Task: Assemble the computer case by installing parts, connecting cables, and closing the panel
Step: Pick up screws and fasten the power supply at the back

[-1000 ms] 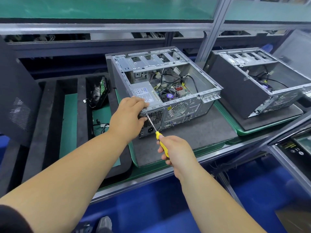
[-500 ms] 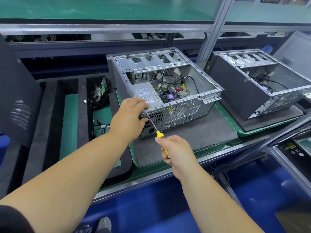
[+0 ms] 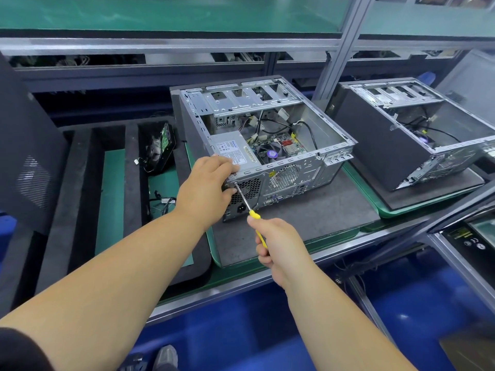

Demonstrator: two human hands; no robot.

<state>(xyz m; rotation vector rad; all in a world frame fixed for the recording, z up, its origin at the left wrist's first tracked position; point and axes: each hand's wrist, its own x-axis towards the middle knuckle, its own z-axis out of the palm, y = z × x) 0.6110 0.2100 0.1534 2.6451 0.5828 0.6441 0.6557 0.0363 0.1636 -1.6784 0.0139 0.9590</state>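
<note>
An open grey computer case lies on its side on a dark mat, rear panel toward me. Inside sit a silver power supply, a motherboard with a fan and loose cables. My left hand grips the case's near top-left corner, fingers curled over the edge by the power supply. My right hand holds a yellow-handled screwdriver. Its metal tip meets the rear panel's upper-left corner, right beside my left thumb.
A second open case lies on a mat to the right. Left of the case, a black foam tray holds a hard drive and loose cables. A dark side panel leans at far left. An aluminium post rises behind.
Both hands stay in place at the case's rear corner; the screwdriver stays on the same spot. The camera view has shifted slightly.
</note>
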